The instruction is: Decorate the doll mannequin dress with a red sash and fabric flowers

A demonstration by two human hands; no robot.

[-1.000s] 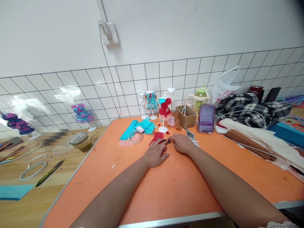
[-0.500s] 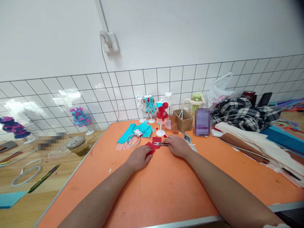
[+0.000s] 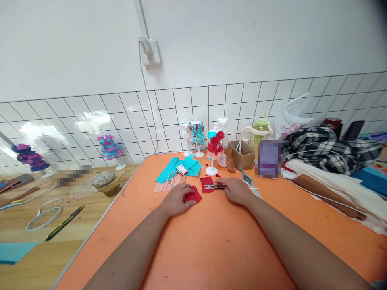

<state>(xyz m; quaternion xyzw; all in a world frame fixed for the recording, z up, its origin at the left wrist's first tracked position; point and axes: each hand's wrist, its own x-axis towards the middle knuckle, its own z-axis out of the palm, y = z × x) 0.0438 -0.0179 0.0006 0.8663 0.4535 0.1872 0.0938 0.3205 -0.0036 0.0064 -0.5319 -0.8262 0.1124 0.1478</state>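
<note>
My left hand [image 3: 179, 199] has its fingers around the edge of a red cloth piece [image 3: 195, 195] lying on the orange table. Flat beside it is a second red piece [image 3: 207, 184]. Small thread snips [image 3: 215, 187] lie across this second piece, blades pointing left, and my right hand [image 3: 237, 191] has its fingers on their dark handle end. Behind my hands stands a small white dress form [image 3: 215, 146] with a red ruffled top. Turquoise cloth [image 3: 169, 170] and a metal ring [image 3: 176, 178] lie behind my left hand.
A cardboard box [image 3: 245, 160], a purple object [image 3: 269, 159] and a green-lidded bottle [image 3: 261, 131] stand at the back right. Cloth strips [image 3: 329, 181] lie farther right. A lidded glass jar [image 3: 106, 184] and a pen [image 3: 64, 224] are on the wooden table at left.
The view has shifted, so the scene sits farther right. The left red piece now shows more, apart from the second piece. The snips remain at my right fingers.
</note>
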